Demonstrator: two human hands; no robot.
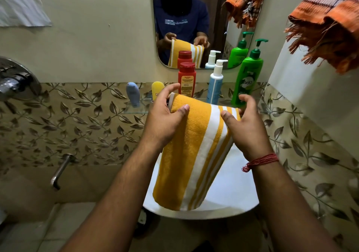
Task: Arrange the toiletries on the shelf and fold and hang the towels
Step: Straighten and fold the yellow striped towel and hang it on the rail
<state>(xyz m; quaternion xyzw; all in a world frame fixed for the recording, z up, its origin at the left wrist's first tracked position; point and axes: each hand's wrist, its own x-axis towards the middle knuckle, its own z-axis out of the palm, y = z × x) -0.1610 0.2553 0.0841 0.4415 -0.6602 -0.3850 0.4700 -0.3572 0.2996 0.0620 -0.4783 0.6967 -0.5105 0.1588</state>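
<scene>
The yellow-striped towel [194, 150] hangs folded over the white basin [233, 193], its top edge gripped at each corner by the left hand [165, 117] and right hand [246, 127]. On the glass shelf [136, 109] the red bottle [186, 79], white pump bottle [215, 82] and green pump bottle [247, 78] already stand upright (seemingly arranged). The orange towel [328, 24] is hung; this one, I judge, still needs hanging.

1. The yellow-and-white striped towel [194, 150] is nubbly terry cloth, matt.
2. At two o'clock, the orange checked towel [328, 24] is thin woven cloth with frayed fringe.
3. The green pump bottle [247, 80] and red bottle [186, 79] are glossy plastic.
4. The shelf [136, 108] is clear glass.
5. At nine o'clock, the tap fitting [15, 78] is polished metal.
6. The wall tiles [77, 119] are glossy, leaf-patterned.
</scene>
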